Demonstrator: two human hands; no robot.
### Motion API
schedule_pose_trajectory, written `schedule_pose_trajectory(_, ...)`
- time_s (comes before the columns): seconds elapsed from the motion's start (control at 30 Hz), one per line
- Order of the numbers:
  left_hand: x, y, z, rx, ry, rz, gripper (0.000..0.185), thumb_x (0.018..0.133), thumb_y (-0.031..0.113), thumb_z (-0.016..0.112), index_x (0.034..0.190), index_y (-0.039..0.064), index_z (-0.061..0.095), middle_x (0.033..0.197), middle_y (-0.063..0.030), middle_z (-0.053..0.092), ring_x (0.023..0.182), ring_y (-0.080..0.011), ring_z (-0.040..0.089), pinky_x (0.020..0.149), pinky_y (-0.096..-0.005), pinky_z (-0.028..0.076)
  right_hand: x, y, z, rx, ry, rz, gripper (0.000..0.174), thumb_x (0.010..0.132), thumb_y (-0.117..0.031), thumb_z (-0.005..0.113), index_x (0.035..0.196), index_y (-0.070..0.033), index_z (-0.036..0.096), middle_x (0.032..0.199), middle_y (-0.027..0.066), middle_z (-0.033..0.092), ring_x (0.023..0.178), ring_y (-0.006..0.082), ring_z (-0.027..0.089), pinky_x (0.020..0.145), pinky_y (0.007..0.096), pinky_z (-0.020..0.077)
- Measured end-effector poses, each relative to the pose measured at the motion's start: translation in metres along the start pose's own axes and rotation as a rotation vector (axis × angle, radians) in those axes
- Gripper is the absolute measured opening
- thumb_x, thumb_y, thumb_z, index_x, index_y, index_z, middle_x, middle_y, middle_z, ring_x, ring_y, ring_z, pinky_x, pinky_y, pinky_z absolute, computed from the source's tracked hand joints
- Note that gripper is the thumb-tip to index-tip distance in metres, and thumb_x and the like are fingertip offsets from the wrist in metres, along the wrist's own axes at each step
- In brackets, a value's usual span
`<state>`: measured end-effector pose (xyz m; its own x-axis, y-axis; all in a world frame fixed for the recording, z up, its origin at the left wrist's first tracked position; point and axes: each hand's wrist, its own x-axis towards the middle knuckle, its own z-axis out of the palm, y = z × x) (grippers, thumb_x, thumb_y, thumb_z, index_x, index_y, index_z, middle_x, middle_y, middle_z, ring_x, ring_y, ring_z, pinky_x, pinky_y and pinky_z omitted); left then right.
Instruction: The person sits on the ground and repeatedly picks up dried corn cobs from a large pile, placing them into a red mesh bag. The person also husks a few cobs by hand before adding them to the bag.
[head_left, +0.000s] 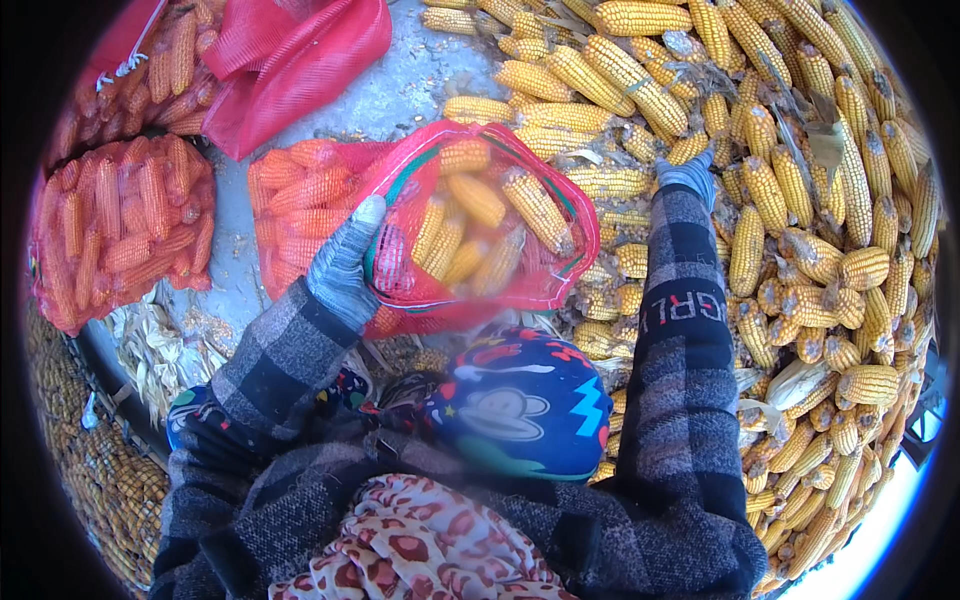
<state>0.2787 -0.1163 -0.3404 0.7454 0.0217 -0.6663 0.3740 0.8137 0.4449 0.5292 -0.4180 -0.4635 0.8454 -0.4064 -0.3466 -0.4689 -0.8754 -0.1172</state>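
Observation:
My left hand (345, 262), in a grey-blue knit glove, grips the left rim of a red mesh bag (581, 225). The bag's mouth is held wide, and yellow corn cobs (478, 201) lie inside. One cob (536, 210) leans near the right side of the mouth. My gloved right hand (688, 180) is stretched out to the corn pile, its fingers around a short corn cob (688, 148). The bag's filled lower part (300, 202) rests on the concrete to the left.
A large heap of husked corn cobs (810, 300) covers the right side. Filled red mesh bags (124, 225) stand at left, and a red mesh sack (300, 67) lies above them. Dry husks (157, 337) litter the concrete floor (420, 75). My patterned knee (525, 405) is below the bag.

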Motion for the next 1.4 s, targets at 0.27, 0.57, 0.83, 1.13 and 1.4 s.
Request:
schedule_pose_trajectory(0.27,0.002,-0.003,-0.004,0.055,0.032,-0.003,0.054,0.082,0.032,0.055,0.124,0.004,0.038,0.12,-0.0124,0.048,0.109,-0.0244,0.048,0.096,-0.0401,0.036,0.0,0.038,0.017,0.637,-0.241,-0.027,0.086,0.063,-0.024,0.075,0.129,0.0,0.025,0.113,0.019,0.051,0.096,0.027,0.055,0.083,0.0371,0.0437)
schedule_pose_trajectory(0.57,0.0,-0.013,0.008,-0.019,-0.046,-0.049,0.055,0.082,0.032,0.056,0.125,0.003,0.038,0.121,-0.0139,0.047,0.11,-0.0256,0.047,0.097,-0.0405,0.035,-0.038,0.066,0.015,0.573,-0.293,-0.05,0.083,0.066,-0.028,0.072,0.131,-0.009,0.024,0.114,0.0199,0.048,0.097,0.031,0.051,0.08,0.0408,0.0423)
schedule_pose_trajectory(0.83,0.001,-0.01,-0.006,-0.018,-0.006,-0.015,0.053,0.083,0.031,0.055,0.125,0.003,0.037,0.122,-0.0142,0.047,0.111,-0.0259,0.046,0.098,-0.0409,0.034,-0.047,0.046,0.064,0.566,-0.108,0.043,0.104,0.055,-0.02,0.077,0.134,-0.005,0.01,0.122,0.0239,0.041,0.11,0.0303,0.045,0.095,0.032,0.0336)
schedule_pose_trajectory(1.13,0.006,-0.008,0.004,0.009,0.028,-0.019,0.046,0.083,0.03,0.054,0.12,0.005,0.042,0.111,-0.0096,0.051,0.1,-0.0205,0.05,0.09,-0.0365,0.038,-0.076,0.055,-0.005,1.073,0.16,-0.217,0.089,0.063,-0.005,0.071,0.132,-0.002,0.015,0.122,0.0183,0.04,0.105,0.0245,0.044,0.094,0.0307,0.034)
schedule_pose_trajectory(1.4,0.004,-0.008,0.009,-0.067,-0.002,-0.027,0.033,0.084,0.027,0.054,0.112,0.009,0.051,0.093,-0.0007,0.059,0.082,-0.0095,0.056,0.077,-0.0274,0.046,-0.134,0.013,0.009,0.797,-0.323,-0.369,0.037,0.08,-0.022,0.059,0.109,-0.002,0.048,0.103,0.0159,0.054,0.088,0.0234,0.055,0.077,0.0337,0.044)
